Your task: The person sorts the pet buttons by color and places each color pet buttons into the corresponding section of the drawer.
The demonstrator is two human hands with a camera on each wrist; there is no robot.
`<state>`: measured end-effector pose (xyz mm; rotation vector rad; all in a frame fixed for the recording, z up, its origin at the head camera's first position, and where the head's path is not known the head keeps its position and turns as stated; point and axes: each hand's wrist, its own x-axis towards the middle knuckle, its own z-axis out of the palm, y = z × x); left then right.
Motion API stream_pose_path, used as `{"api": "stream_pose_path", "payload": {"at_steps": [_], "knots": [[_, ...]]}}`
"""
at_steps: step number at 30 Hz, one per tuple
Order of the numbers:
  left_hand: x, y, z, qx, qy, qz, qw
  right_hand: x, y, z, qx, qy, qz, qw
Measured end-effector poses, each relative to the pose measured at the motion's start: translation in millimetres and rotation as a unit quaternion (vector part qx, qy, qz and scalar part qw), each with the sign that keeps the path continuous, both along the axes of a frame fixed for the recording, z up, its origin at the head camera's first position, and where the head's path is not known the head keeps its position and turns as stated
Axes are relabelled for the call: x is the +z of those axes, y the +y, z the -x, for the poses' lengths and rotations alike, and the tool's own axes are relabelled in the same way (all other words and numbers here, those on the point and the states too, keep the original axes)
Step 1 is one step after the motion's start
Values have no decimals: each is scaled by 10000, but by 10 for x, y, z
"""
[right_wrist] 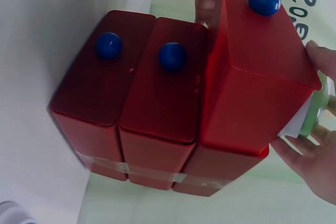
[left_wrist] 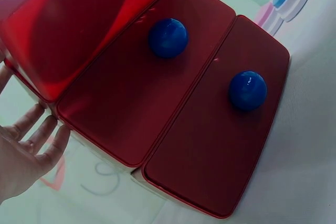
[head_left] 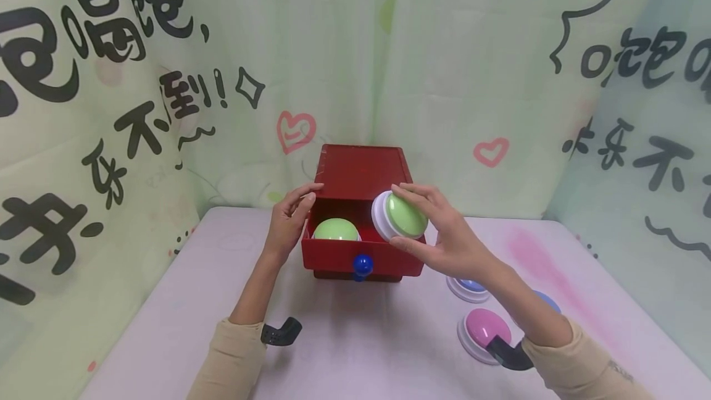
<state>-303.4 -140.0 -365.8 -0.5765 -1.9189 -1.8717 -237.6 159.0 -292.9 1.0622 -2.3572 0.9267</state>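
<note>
A red drawer cabinet [head_left: 363,171] stands on the table, its top drawer [head_left: 331,256] pulled out by a blue knob-fitted front. Inside the drawer, at its left, sits a green-domed push button [head_left: 336,229]. My right hand [head_left: 452,230] grips a second green-domed push button [head_left: 407,215] by its sides, thumb below and fingers above. That button is tilted over the drawer's right part, its white base facing left. At the cabinet's left side, my left hand [head_left: 289,221] rests with its fingertips against the edge; the left wrist view shows these fingers [left_wrist: 55,148] loosely extended, holding nothing.
On the table to the right, partly behind my right forearm, are a pink push button [head_left: 487,327] and two blue ones [head_left: 471,286]. Two closed lower drawers [left_wrist: 220,135] with blue knobs lie beneath the open one. A printed curtain [head_left: 472,79] encloses the table.
</note>
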Motion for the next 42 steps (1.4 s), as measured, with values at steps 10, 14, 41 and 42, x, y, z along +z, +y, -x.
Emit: {"api": "stream_pose_path", "payload": {"at_steps": [10, 14, 41, 42], "knots": [[-5, -6, 4, -31, -15, -31, 10000, -45, 16, 2, -106, -84, -29, 9999], [-3, -9, 0, -18, -7, -17, 10000, -53, 12, -1, -161, -156, -16, 9997], [-20, -5, 17, -26, 9, -51, 10000, -140, -140, -240, 342, 1364, 342, 9895], [-21, -7, 17, -27, 1, -64, 10000, -147, -155, -260, 378, 1436, 347, 9883]]}}
